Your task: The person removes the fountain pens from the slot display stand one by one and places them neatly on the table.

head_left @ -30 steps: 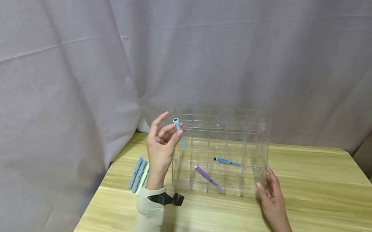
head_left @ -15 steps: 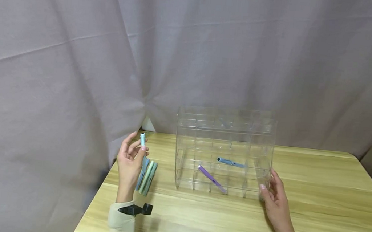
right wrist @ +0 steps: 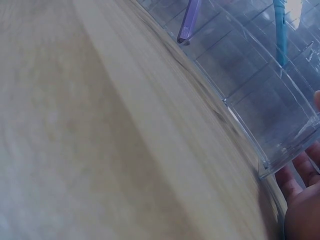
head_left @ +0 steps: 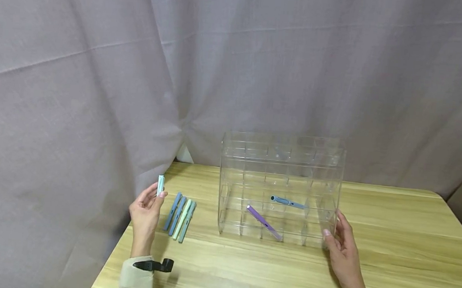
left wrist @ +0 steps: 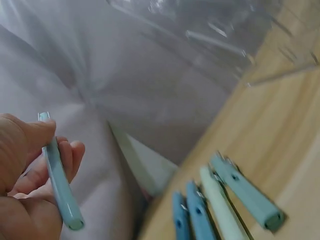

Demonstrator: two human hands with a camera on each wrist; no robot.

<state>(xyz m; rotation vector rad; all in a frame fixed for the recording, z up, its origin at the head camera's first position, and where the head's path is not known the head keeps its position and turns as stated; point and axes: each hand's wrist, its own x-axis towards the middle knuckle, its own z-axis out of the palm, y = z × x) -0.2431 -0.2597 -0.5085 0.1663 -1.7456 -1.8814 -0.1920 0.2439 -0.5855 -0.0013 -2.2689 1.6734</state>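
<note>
Pale turquoise and slim, a capped pen (left wrist: 61, 185) sits between the thumb and fingers (left wrist: 76, 151) of the left hand (head_left: 146, 214), held in a pinch. Seen from the head, the pen stands nearly upright, its tip end at 1 o'clock from the hand; the left wrist view shows its barrel slanting from 11 toward 5 o'clock beneath the thumb, the lower length projecting bare.

At 3 o'clock from that hand, near it, four pens lie side by side on the wood-grain tabletop (head_left: 402, 239): from left to right a blue pen (head_left: 171, 212), a second blue pen (head_left: 177, 217), a pale green pen (head_left: 182, 220) and a sage-green pen (head_left: 187, 223).

Farther out, between 2 and 3 o'clock, stands a clear acrylic organizer (head_left: 282, 162). The right hand (head_left: 342, 247) grips its side at 4 o'clock, thumb at the front and fingers around the outer wall. Within the organizer a purple pen (head_left: 264, 222) slants from 10 to 4 o'clock, and a steel-blue pen (head_left: 288, 202) lies almost level above it; which compartments they occupy is unclear through the transparent walls. Grey curtain (head_left: 237, 63) hangs at 12 o'clock behind everything.
</note>
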